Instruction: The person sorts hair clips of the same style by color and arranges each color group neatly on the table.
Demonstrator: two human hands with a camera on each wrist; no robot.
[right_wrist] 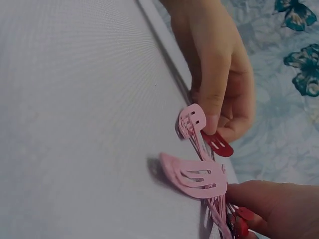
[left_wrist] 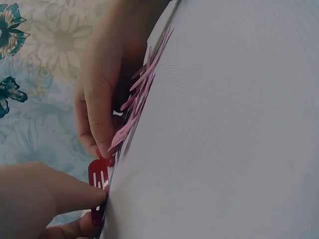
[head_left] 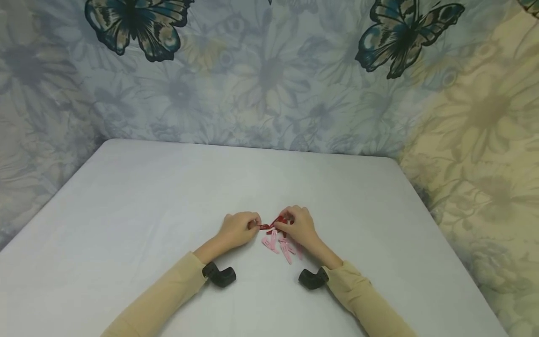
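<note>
My left hand (head_left: 239,229) pinches a red snap hair clip (left_wrist: 97,172) with slots in it between thumb and finger. The clip's free end points toward the pile on the table. Over that pile is my right hand (head_left: 301,230), its thumb and fingers closed around red hair clips (right_wrist: 242,214); how many it grips cannot be made out. Just below the hands, several pink hair clips (head_left: 286,250) lie loosely heaped. One pink clip (right_wrist: 202,178) shows large in the right wrist view, close to the right thumb.
A white-covered table (head_left: 168,187) carries everything. Behind it hangs a floral cloth (head_left: 269,93) with butterflies. A black wrist device (head_left: 221,276) sits at the left cuff and another black device (head_left: 313,279) at the right cuff.
</note>
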